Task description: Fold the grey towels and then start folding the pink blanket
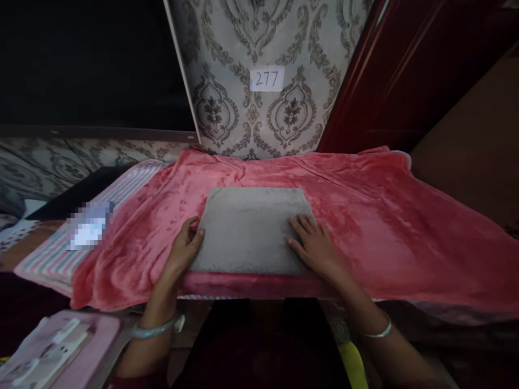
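Note:
A grey rectangular cloth [251, 232], like a towel, lies flat and smooth on a pink plush blanket [377, 232]. At the cloth's left edge is my left hand [187, 243], its thumb beside the edge and its fingers loosely bent, with a gap between thumb and forefinger. Nothing shows in that hand. My right hand [314, 243] rests palm down over the cloth's right edge, fingers spread out. The cloth's far edge and near edge are both in sight.
Left of the blanket, a striped cloth [44, 265] carries a blurred, phone-like item [90, 227]. A dark screen [89, 70] stands behind. A paper marked 277 [266, 79] is on the patterned wall. Below left is a pink box-like item [101, 329]; at right, a dark red wooden panel [389, 81].

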Available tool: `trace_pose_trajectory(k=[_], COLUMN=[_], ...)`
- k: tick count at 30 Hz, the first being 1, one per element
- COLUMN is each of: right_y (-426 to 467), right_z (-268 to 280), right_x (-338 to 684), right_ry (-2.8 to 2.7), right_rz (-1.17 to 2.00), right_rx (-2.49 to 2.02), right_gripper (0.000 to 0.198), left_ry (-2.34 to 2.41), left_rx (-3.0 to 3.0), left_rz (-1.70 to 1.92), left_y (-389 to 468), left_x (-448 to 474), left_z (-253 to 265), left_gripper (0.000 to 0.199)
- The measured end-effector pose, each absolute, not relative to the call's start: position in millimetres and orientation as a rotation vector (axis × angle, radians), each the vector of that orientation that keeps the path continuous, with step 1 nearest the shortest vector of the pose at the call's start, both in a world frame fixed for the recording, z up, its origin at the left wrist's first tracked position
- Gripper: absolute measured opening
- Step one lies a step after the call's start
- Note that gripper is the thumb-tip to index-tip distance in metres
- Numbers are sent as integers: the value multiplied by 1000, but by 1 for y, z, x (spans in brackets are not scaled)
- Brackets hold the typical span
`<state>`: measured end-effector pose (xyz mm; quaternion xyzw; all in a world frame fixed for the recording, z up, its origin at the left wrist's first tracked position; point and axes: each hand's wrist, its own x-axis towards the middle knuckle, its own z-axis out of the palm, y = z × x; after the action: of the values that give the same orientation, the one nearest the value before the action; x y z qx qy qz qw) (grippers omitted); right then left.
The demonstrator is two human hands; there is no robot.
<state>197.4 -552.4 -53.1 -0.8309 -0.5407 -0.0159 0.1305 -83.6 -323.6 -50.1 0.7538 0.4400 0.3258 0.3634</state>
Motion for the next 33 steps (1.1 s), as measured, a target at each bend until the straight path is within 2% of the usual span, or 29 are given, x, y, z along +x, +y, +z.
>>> trace_pose_trajectory(k=[4,8,16,21,33], right_y=[-508,-453,-359,-324,-280], right_z=[-20,0,-17,-34,-38], right_x=[183,159,135,149,170], right_ry=[-1806,-2101,-2515,-2380,-2134], right_rz=[-37,36,136,112,385], right_rx=[-2277,-2107,-1823,-1929,-2099], right_gripper=[59,56,60,69,65], left_ry=[1144,1085,1228,1300,1314], left_rx=[2283,2547,2857,2928,2894], left_rz=[1017,946,703,644,610], left_y=[-339,-368,-403,-409,-409], left_x=[-76,-69,-65,-66,-66], left_z=[-48,-52,-77,-79,-82], left_gripper=[58,55,54,51,54])
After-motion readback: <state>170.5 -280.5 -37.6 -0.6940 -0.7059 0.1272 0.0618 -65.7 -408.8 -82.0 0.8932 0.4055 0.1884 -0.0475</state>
